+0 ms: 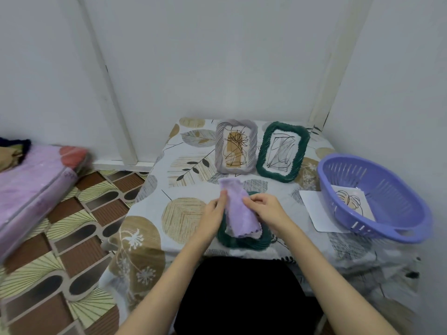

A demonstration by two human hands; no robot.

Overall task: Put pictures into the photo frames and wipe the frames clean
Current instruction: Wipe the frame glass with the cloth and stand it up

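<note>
At the bench's near edge a dark green frame lies flat under a lilac cloth; the left hand pinches its 9 o'clock edge, the right hand its 3 o'clock edge. The cloth looks soft and limp, best bunched into a pad. The frame, probably light and rigid, should be steadied by its ribbed rim.

Your arms: bare from the frame's lower edge to the wrists, no sleeves showing.
Your hands: left hand and right hand bare, no gloves, rings or watch visible.
Your clothing: black garment covering your lap.
</note>
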